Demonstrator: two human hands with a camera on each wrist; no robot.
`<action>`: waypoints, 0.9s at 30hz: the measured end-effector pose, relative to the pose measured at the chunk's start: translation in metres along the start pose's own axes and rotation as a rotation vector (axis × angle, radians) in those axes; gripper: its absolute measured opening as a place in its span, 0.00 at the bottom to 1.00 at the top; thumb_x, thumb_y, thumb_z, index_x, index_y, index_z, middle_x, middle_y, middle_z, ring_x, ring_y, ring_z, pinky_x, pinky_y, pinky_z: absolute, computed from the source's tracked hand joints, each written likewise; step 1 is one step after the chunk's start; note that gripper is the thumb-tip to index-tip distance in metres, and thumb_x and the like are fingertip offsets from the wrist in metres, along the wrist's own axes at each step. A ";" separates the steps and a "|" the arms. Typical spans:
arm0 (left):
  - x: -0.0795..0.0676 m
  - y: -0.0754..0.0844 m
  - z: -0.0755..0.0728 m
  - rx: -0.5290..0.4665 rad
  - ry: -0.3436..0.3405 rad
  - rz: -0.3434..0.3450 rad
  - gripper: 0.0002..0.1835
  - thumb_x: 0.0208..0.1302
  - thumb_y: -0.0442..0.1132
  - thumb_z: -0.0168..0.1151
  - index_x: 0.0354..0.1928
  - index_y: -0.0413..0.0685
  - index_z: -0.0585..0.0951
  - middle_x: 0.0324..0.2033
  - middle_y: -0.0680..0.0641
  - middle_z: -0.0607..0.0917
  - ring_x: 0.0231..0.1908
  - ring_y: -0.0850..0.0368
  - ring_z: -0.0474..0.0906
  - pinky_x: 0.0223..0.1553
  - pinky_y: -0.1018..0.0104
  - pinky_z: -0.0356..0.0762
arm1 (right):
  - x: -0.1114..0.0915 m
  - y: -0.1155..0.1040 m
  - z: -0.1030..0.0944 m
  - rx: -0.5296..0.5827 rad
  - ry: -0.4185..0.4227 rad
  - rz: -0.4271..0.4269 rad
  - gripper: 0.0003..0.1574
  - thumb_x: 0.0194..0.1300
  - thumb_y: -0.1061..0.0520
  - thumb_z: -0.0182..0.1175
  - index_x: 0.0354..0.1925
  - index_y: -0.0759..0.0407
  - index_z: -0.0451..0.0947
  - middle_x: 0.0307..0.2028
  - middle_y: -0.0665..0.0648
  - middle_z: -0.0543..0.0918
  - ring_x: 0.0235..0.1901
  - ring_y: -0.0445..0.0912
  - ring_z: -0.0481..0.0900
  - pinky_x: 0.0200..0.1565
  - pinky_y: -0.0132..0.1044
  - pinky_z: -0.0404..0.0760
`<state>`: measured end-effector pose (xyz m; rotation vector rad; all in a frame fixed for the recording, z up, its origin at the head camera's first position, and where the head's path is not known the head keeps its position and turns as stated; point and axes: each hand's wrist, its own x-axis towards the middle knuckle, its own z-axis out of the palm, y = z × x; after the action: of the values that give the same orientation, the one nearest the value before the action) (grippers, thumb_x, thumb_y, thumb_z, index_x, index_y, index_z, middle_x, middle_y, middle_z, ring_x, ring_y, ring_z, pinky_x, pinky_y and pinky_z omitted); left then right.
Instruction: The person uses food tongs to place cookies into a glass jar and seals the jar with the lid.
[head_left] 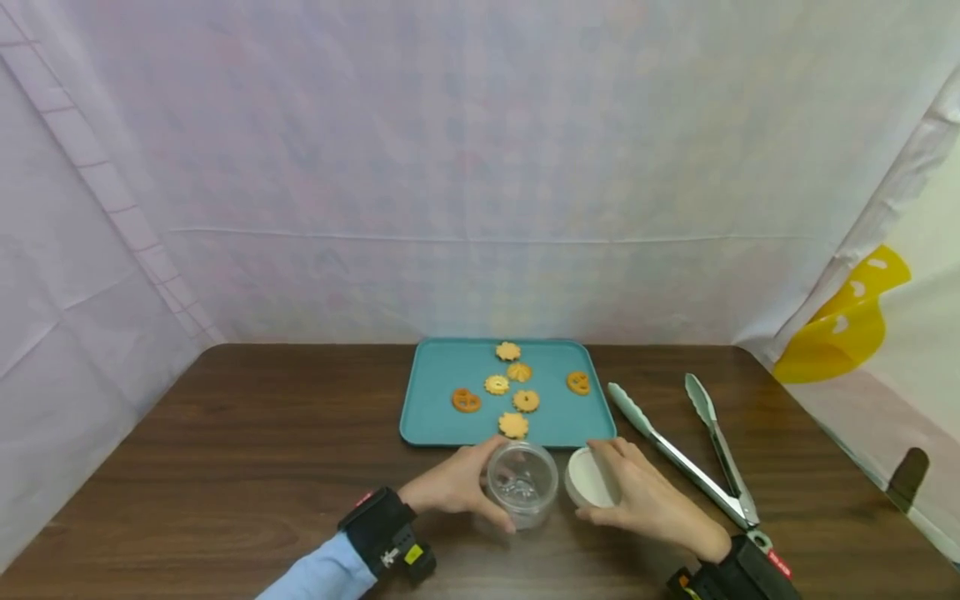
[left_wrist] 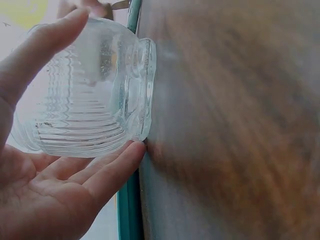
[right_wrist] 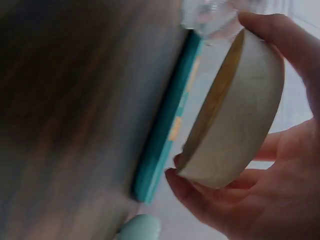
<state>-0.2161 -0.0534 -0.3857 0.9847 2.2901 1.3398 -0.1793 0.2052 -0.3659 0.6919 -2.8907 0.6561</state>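
A clear ribbed glass jar (head_left: pixel 522 483) stands upright on the table in front of the tray, its round opening facing up. My left hand (head_left: pixel 459 485) holds it from the left, the thumb on the near side and the fingers around the far side. In the left wrist view the jar's base (left_wrist: pixel 146 90) meets the tabletop. Just right of the jar, my right hand (head_left: pixel 651 500) grips a white round lid (head_left: pixel 589 478) by its rim. The right wrist view shows this lid (right_wrist: pixel 245 115) tilted and raised off the table, with a tan underside edge.
Behind the jar lies a blue-green tray (head_left: pixel 431 367) with several flower-shaped cookies (head_left: pixel 526 401) and two pretzels (head_left: pixel 466 401). Spread metal tongs (head_left: pixel 690 467) lie right of the tray. A white curtain (head_left: pixel 465 167) hangs behind the table, and a yellow shape (head_left: pixel 832 342) hangs at right.
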 end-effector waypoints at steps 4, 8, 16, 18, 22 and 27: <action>0.000 0.000 0.001 -0.007 -0.001 0.001 0.43 0.33 0.39 0.77 0.56 0.51 0.66 0.49 0.47 0.76 0.49 0.55 0.72 0.51 0.71 0.70 | -0.001 0.007 0.004 -0.042 -0.043 0.039 0.54 0.37 0.39 0.70 0.55 0.70 0.66 0.42 0.61 0.72 0.36 0.47 0.68 0.28 0.31 0.71; 0.000 0.001 0.000 -0.007 -0.004 -0.004 0.43 0.33 0.38 0.77 0.56 0.50 0.65 0.50 0.47 0.76 0.49 0.55 0.72 0.51 0.71 0.71 | -0.001 0.011 0.007 -0.063 -0.082 0.032 0.51 0.36 0.43 0.72 0.54 0.70 0.66 0.40 0.61 0.71 0.36 0.48 0.68 0.28 0.33 0.73; -0.001 0.004 -0.001 0.008 0.001 0.005 0.43 0.33 0.38 0.76 0.56 0.50 0.66 0.49 0.47 0.76 0.49 0.54 0.73 0.51 0.71 0.70 | 0.003 0.015 0.011 -0.090 -0.085 -0.038 0.49 0.36 0.46 0.72 0.53 0.69 0.66 0.43 0.65 0.71 0.39 0.51 0.70 0.32 0.38 0.75; 0.000 0.004 -0.001 0.016 0.000 0.007 0.43 0.33 0.39 0.76 0.56 0.50 0.66 0.49 0.47 0.76 0.49 0.55 0.73 0.51 0.70 0.70 | 0.003 0.015 0.011 -0.095 -0.070 -0.057 0.49 0.36 0.44 0.72 0.52 0.69 0.67 0.44 0.65 0.71 0.40 0.51 0.70 0.32 0.37 0.75; 0.000 0.004 -0.001 0.037 0.004 0.012 0.44 0.33 0.39 0.77 0.57 0.49 0.65 0.49 0.47 0.76 0.49 0.55 0.72 0.51 0.70 0.70 | 0.003 0.015 0.011 -0.097 -0.061 -0.077 0.50 0.37 0.40 0.70 0.52 0.68 0.67 0.43 0.65 0.71 0.40 0.51 0.70 0.31 0.36 0.75; 0.001 0.004 -0.002 0.069 0.021 0.012 0.45 0.31 0.41 0.77 0.57 0.49 0.65 0.50 0.48 0.76 0.49 0.54 0.72 0.52 0.69 0.69 | 0.003 0.016 0.012 -0.100 -0.062 -0.102 0.52 0.39 0.37 0.69 0.52 0.70 0.66 0.44 0.65 0.70 0.41 0.52 0.70 0.32 0.37 0.76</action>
<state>-0.2166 -0.0528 -0.3815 1.0124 2.3639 1.2899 -0.1893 0.2117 -0.3825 0.8542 -2.8962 0.4833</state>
